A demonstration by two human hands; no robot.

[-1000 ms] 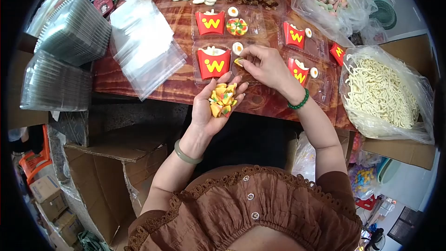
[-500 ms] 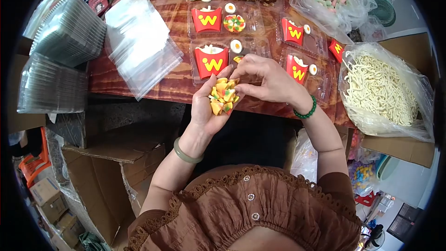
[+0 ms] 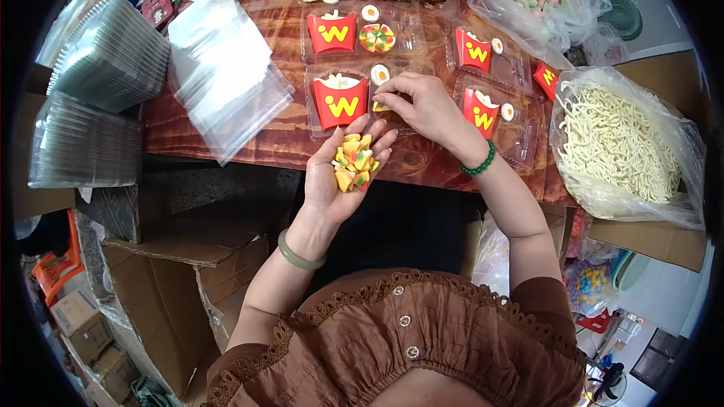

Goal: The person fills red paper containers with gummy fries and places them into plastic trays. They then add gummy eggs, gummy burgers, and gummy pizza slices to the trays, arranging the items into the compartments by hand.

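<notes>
Left hand [image 3: 329, 169] is open, palm up, by the table's [image 3: 437, 167] near edge, wedges [image 3: 353, 162] heaped in it; right hand's [image 3: 426, 109] fingertips touch another inside the tray's [image 3: 311, 117] near edge, grip unclear.

I see on my feed yellow wedges [image 3: 353, 160] flecked red and green in the left hand [image 3: 329, 179]; just beyond it, a red carton [image 3: 326, 98] with a yellow W, on a streaked red-brown table [image 3: 434, 166].
</notes>
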